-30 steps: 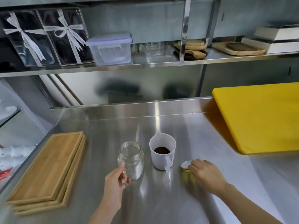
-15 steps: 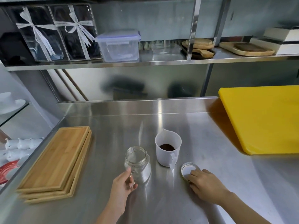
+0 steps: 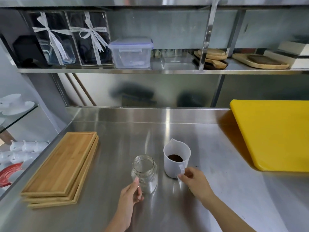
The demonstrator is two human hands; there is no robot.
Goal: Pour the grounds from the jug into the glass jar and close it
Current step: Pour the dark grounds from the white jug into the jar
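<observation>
left hand curled, thumb raised, fingers wrapped; right hand pinching, thumb and forefinger together.

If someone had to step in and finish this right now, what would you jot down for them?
Left hand: holding the open glass jar, upright on the steel counter.
Right hand: fingers on the handle of the white jug, grip not clearly closed yet.
Jug stands right of the jar, grounds in its bottom.
Jar looks empty.
Lid: not visible now, possibly hidden by the right hand.
Done: jar opened. Left: pour the grounds, find the lid, close the jar.
</observation>
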